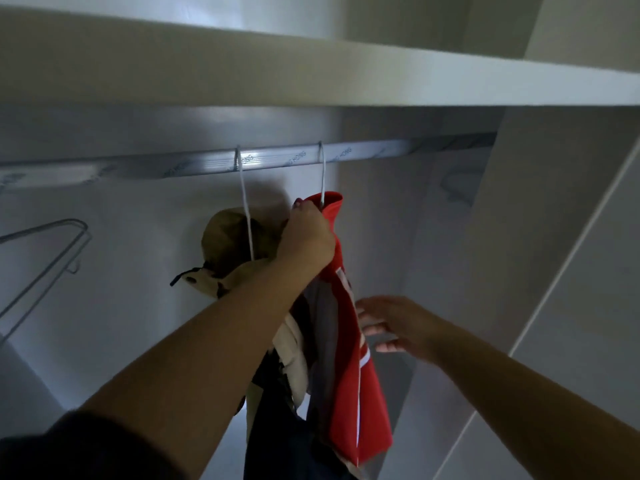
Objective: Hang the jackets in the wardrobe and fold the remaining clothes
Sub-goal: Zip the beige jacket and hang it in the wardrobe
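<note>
While my left hand (304,233) is up near the rail (277,157), I see its fingers curled over the collar of the red jacket (349,393), pinching the fabric right where the white hanger (322,174) comes out of the neck. That hanger's hook sits over the rail, so the red jacket hangs inside the wardrobe (138,306), under the shelf (311,74). Its red panel with a white stripe faces right, and a grey lining shows on its left side.

My right hand (398,323) is lower, just beside the jacket's right face, with fingers straight and a little apart, holding nothing. The hand is blurred, and I cannot tell whether the fingertips touch the cloth.

Just left of the red jacket, a tan jacket (232,240) with a hood hangs from a second white hanger (244,202) on the same rail, and my left forearm crosses in front of it. The two jackets press together below my left hand. A dark garment (277,427) hangs beneath them; I cannot tell what it belongs to.

Far to the left, well apart from both jackets, a wire hanger (52,251) shows at a tilt, its hook out of view. On the right stands a pale wardrobe panel (571,271). A dark sleeve (86,452) covers my upper left arm at the bottom edge.
</note>
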A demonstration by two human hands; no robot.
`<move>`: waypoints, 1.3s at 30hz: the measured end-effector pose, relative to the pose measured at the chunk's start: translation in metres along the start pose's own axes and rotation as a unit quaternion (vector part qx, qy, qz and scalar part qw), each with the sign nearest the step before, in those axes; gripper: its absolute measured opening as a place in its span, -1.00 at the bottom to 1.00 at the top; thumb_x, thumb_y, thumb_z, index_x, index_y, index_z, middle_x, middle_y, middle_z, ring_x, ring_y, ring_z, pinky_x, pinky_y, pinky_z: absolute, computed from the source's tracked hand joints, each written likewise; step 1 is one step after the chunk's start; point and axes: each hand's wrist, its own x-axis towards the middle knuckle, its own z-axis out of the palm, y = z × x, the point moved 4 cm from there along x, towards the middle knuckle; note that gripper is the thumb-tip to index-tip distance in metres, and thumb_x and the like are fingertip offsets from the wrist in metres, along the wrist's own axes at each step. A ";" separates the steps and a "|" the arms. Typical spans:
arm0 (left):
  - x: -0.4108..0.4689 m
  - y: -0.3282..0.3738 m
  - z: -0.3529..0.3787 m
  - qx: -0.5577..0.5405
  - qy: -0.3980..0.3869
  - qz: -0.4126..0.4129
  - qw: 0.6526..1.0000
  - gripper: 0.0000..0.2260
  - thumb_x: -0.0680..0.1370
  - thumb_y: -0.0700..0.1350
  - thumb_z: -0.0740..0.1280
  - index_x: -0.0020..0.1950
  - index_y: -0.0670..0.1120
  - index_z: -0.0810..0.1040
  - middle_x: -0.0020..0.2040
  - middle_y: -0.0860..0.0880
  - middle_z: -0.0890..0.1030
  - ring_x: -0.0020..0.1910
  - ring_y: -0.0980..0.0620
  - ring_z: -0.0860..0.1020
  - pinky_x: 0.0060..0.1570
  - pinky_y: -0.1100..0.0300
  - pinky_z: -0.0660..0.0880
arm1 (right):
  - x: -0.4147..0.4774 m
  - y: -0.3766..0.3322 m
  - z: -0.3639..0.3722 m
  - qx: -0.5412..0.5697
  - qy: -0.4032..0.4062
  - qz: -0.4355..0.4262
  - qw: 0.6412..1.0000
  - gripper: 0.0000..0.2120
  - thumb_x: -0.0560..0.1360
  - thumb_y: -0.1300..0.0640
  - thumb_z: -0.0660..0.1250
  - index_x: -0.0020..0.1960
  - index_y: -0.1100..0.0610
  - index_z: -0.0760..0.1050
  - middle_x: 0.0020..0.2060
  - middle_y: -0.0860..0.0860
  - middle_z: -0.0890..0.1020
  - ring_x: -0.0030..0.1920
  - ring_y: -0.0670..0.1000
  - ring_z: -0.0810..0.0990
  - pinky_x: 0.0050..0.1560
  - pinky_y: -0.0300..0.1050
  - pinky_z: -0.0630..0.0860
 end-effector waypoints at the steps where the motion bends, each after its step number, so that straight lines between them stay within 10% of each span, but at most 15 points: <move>1: 0.015 0.000 0.005 0.000 -0.030 -0.042 0.999 -0.69 0.62 -0.16 0.20 0.33 -0.23 0.41 0.27 -0.20 0.49 0.24 -0.15 0.48 0.19 0.08 0.41 | 0.000 0.004 0.006 0.021 -0.026 0.009 0.999 -0.75 0.58 -0.03 0.24 0.15 0.08 0.53 0.04 0.04 0.61 0.00 0.03 0.58 -0.04 -0.07 0.55; 8: 0.058 -0.006 0.024 -0.111 -0.066 -0.015 0.992 -0.82 0.57 -0.23 0.27 0.13 -0.25 0.56 0.10 -0.24 0.59 0.11 -0.20 0.54 0.17 0.00 0.47 | 0.009 0.010 0.025 0.009 -0.075 -0.036 0.996 -0.85 0.56 0.07 0.24 -0.02 0.07 0.56 -0.35 -0.09 0.55 -0.36 -0.13 0.44 -0.24 -0.23 0.35; 14: 0.067 0.001 0.033 -0.145 -0.068 0.000 0.987 -0.83 0.51 -0.31 0.27 -0.14 -0.06 0.57 -0.11 -0.05 0.59 -0.03 -0.07 0.58 0.07 0.10 0.53 | 0.010 0.017 0.008 0.113 0.013 -0.077 0.991 -0.79 0.59 0.03 0.24 0.09 0.12 0.55 0.00 0.15 0.65 0.00 0.11 0.62 0.16 0.07 0.54; 17: 0.073 -0.005 0.033 -0.162 -0.087 -0.023 0.983 -0.76 0.49 -0.32 0.29 -0.27 0.00 0.53 -0.23 0.02 0.56 -0.11 -0.03 0.56 -0.01 0.15 0.53 | -0.003 0.020 0.005 0.005 -0.024 -0.043 0.999 -0.71 0.63 -0.04 0.15 0.21 0.09 0.47 0.00 0.11 0.63 -0.04 0.07 0.63 0.06 0.05 0.60; 24: 0.068 -0.010 0.031 -0.230 -0.086 -0.072 0.967 -0.97 0.50 -0.19 0.42 -0.11 -0.10 0.59 0.03 -0.19 0.64 0.04 -0.14 0.60 0.17 0.02 0.52 | -0.040 0.028 -0.007 0.012 0.001 -0.139 0.990 -0.69 0.62 -0.02 0.11 0.13 0.18 0.47 -0.17 0.11 0.66 -0.19 0.05 0.66 -0.01 -0.07 0.63; 34: 0.069 -0.017 0.032 -0.215 -0.091 -0.086 0.969 -0.61 0.55 0.17 0.27 0.10 -0.12 0.61 0.02 -0.19 0.64 0.00 -0.18 0.61 0.18 -0.06 0.51 | -0.054 0.022 -0.016 -0.196 0.026 -0.215 0.956 -0.97 0.52 0.21 0.35 -0.04 0.16 0.55 -0.19 -0.08 0.65 -0.19 -0.18 0.63 -0.13 -0.33 0.53; 39: 0.071 -0.014 0.034 -0.220 -0.094 -0.083 0.967 -0.72 0.57 0.00 0.32 0.12 -0.19 0.59 0.11 -0.29 0.61 0.06 -0.23 0.58 0.19 -0.07 0.50 | -0.057 0.017 -0.030 -0.246 0.147 -0.201 0.937 -0.95 0.50 0.28 0.31 -0.08 0.26 0.55 -0.15 0.17 0.65 -0.10 0.15 0.63 -0.01 -0.01 0.56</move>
